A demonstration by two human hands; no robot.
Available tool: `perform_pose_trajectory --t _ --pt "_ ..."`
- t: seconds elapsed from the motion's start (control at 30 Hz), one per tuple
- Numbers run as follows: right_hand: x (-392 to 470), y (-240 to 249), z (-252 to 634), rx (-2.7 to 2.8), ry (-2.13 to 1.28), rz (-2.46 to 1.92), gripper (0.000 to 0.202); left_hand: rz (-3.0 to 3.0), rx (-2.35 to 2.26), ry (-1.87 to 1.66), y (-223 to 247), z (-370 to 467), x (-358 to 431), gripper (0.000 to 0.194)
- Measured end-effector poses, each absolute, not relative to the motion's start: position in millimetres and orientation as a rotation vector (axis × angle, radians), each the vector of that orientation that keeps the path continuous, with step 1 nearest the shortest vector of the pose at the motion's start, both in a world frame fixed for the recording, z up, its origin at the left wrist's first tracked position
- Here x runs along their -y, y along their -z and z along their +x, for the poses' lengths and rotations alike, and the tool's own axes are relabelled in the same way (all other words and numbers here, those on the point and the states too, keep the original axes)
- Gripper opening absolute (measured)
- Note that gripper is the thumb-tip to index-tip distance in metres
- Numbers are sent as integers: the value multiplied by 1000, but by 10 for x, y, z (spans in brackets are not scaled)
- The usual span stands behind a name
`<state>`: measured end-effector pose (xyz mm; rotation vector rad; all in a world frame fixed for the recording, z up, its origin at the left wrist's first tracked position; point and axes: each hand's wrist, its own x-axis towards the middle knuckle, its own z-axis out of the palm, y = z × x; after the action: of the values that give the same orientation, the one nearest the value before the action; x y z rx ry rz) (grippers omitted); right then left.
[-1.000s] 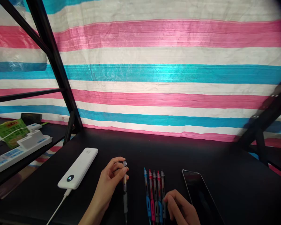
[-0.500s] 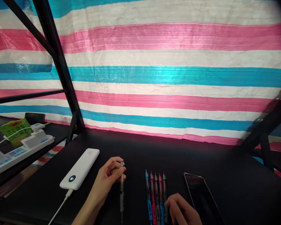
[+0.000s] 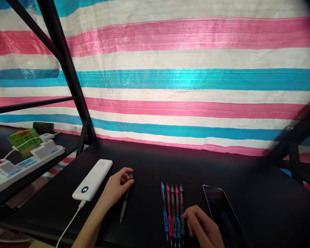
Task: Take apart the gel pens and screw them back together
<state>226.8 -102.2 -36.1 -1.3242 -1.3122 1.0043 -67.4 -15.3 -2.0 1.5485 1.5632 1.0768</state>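
Observation:
My left hand (image 3: pixel 116 188) curls its thumb and fingers around the clip end of a grey-and-clear pen (image 3: pixel 124 206), whose tip slants down toward me on the black table. Several retractable pens lie side by side to the right: a blue pen (image 3: pixel 164 210), a pink pen (image 3: pixel 168 210), a grey pen (image 3: pixel 173 210), a pen with red top and blue grip (image 3: pixel 177 210) and another grey pen (image 3: pixel 182 208). Against the last one, at its right side, rests my right hand (image 3: pixel 203 225), fingers bent in and nothing visible held.
A smartphone (image 3: pixel 224 213) lies right of my right hand. The white power bank (image 3: pixel 93 181) with its plugged-in cable (image 3: pixel 69 220) is left of my left arm. On the side shelf are a power strip (image 3: pixel 26 168) and a green packet (image 3: pixel 26 142). Black frame posts (image 3: pixel 67 69) stand at both sides.
My left hand has moved slightly left, and its pen, nearly straight before, now slants with the tip toward the lower left. The right hand stays beside the row of pens. The view has shifted slightly.

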Motion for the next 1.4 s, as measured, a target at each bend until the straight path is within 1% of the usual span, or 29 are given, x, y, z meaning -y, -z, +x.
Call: perform_pose_trajectory --t 0.13,0.37,0.4,0.47,0.53,0.6,0.83,1.13,1.27,1.4 --pt "1028 340 2275 1333 -986 -1290 51 1722 -1684 -1019 56 -695 128 27" --pt "1021 321 2288 1379 -1006 -1283 50 1955 -1883 -990 49 -559 257 28" --pt "1022 318 2287 1376 -998 -1277 50 2037 -1852 -981 33 -481 308 29" --pt "1024 308 2285 1356 -965 -1267 48 2271 -1554 -922 4 -290 425 29" --pt "1026 288 2288 1356 -938 -1264 46 2496 -1224 -783 -13 -95 535 38" --pt "1025 263 2297 1387 -930 -1245 42 2638 -1037 -675 -9 54 612 40" --pt "1017 209 2313 1369 -898 -1221 35 2847 -993 -538 48 137 596 41" --pt "1028 248 2313 1360 -897 -1226 31 3006 -1091 -371 49 149 573 27" --pt "1027 255 2316 1364 -889 -1229 29 3016 -1063 -408 73 78 549 27" --pt "1035 223 2298 1401 -870 -1213 28 3002 -1075 -588 -3 57 591 32"
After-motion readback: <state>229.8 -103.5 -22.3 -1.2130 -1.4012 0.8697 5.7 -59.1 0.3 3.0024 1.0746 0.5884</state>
